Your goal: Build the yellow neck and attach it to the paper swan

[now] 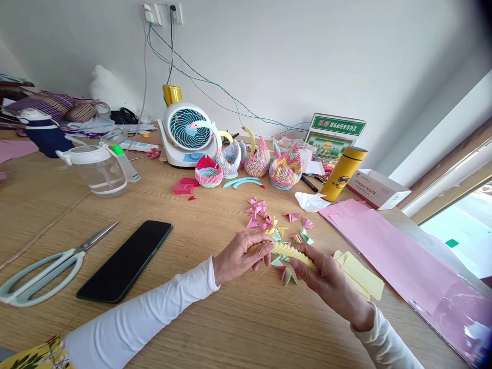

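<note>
Along the right edge of the wooden table (230, 328) lie pink sheets (388, 246). Inward from that edge, my left hand (240, 257) and right hand (331, 277) grip opposite ends of a ridged yellow paper strip (291, 251), near small folded pieces (252, 223).

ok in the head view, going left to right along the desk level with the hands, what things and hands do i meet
Scissors, phone, left hand, yellow paper chain, right hand, yellow slips, pink sheets.
</note>
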Available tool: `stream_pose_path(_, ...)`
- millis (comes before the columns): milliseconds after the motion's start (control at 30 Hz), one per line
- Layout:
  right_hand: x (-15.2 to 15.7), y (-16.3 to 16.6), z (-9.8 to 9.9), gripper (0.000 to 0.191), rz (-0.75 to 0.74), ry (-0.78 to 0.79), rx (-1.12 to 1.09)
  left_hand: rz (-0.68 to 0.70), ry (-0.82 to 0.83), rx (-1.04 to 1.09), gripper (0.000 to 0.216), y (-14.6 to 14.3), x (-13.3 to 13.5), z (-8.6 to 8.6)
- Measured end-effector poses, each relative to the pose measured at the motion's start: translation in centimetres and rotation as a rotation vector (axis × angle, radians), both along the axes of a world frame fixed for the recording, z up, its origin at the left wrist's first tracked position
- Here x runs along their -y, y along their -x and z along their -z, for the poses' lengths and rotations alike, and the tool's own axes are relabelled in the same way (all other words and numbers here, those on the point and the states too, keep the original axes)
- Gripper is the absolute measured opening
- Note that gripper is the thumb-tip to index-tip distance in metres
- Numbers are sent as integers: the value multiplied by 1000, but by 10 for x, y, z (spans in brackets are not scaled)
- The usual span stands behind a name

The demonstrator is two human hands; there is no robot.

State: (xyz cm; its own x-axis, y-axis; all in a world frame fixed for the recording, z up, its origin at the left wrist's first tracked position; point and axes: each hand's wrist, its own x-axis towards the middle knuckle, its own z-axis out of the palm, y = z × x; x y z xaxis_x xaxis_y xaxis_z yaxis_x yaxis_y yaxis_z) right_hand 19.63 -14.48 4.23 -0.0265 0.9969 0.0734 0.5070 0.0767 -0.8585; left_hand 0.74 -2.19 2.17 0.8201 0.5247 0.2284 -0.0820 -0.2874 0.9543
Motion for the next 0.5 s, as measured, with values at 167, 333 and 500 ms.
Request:
stream_pose_path(167,-1,5,5,33,31,-1,-36,7,53,5,39,-2,1,5)
stream_pose_path(333,0,7,3,34,38,8,-42,11,9,10,37,-1,1,6)
stream_pose_path(500,0,6,4,33,12,2,8,15,-16,4,38,-2,0,9)
